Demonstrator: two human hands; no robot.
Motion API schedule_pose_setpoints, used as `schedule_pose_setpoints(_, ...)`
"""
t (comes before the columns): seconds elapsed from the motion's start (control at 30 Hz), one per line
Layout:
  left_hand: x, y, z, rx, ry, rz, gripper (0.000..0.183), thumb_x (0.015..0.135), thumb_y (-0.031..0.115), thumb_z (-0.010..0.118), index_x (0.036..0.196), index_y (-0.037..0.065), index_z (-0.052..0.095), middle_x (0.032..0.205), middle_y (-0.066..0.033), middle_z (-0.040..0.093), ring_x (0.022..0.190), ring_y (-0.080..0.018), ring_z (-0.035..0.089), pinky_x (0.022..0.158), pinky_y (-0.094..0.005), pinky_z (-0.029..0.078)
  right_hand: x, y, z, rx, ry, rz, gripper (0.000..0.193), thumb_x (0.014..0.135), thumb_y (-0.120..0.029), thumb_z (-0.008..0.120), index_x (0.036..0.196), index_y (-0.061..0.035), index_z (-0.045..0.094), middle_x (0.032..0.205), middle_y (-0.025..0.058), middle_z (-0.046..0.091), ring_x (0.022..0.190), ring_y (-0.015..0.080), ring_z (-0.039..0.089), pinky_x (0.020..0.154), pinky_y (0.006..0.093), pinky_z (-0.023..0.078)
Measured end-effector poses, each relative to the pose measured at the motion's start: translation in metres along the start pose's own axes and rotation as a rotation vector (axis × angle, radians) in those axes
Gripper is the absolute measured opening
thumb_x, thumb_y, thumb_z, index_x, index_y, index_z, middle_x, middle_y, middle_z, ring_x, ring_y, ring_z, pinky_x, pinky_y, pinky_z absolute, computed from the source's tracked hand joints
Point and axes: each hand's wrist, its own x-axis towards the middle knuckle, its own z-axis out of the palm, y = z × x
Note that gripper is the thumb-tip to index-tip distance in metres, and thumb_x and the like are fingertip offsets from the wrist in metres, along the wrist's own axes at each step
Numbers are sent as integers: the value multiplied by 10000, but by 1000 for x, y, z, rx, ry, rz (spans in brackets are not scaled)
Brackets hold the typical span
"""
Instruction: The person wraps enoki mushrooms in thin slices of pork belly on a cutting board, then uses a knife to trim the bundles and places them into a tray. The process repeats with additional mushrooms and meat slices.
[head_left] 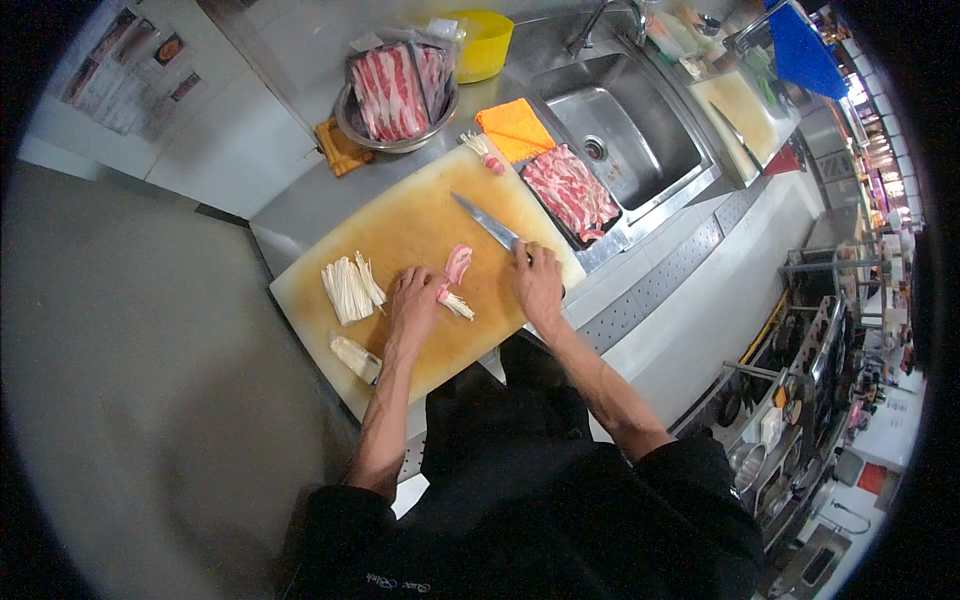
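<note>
On the wooden-toned cutting board (405, 215), my right hand (540, 285) is closed round the handle of a kitchen knife (482, 217), its blade lying low over the board and pointing far left. My left hand (413, 305) pinches the side of a small bundle of enoki mushrooms (457, 305) partly wrapped in meat. A slice of pink-and-white meat (458, 264) extends from the bundle; my fingers hide part of the wrap. Left of that hand lies a pile of loose enoki (350, 289). A finished-looking meat-wrapped enoki roll (484, 154) rests at the board's far edge.
A black tray of sliced meat (570, 192) stands by the sink (625, 130), beside an orange cloth (515, 130). Packed meat fills a metal bowl (400, 95) near a yellow tub (484, 47). A plastic-wrapped enoki pack (354, 358) lies at the near left. Another board with a knife (735, 135) is far right.
</note>
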Motion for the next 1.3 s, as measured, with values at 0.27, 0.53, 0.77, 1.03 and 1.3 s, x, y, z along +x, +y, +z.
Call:
schedule_pose_setpoints(0.27,6,-7,-9,228,-87,155,273,901,69,660,1172,62,695,1117,-146,646,1135,-366,600,1020,-506,481,65,-66,-5,283,-262,-359,441,897,-276,707,1268,-46,651,1206,154,666,1158,350,639,905,465,568)
schedule_pose_setpoints(0.53,17,-23,0,382,-169,399,278,914,107,659,1186,54,671,1113,-153,672,1105,-363,636,1032,-499,498,66,-55,35,483,-388,-432,224,927,-185,634,1067,-14,669,1005,206,739,941,383,751,811,486,601)
schedule_pose_setpoints(0.77,8,18,-17,-931,-71,-601,376,1005,167,656,1352,36,596,1187,-125,705,1141,-370,671,1098,-502,514,46,52,-48,1149,-338,369,158,905,-141,706,1010,-25,724,908,176,774,852,330,775,784,414,604)
schedule_pose_setpoints(1.03,119,44,16,-1735,86,-742,332,1057,240,651,1331,59,599,1187,-70,695,1038,-191,683,1011,-400,568,33,188,-16,620,-42,745,185,903,-195,786,997,-36,789,890,202,785,836,359,785,789,461,605)
schedule_pose_setpoints(1.3,273,2,73,-814,355,-963,396,908,343,807,1052,-16,718,866,-129,785,718,-259,750,693,-425,627,55,168,-65,673,-197,636,261,955,-242,749,1161,-84,782,1132,224,723,940,380,738,822,462,589)
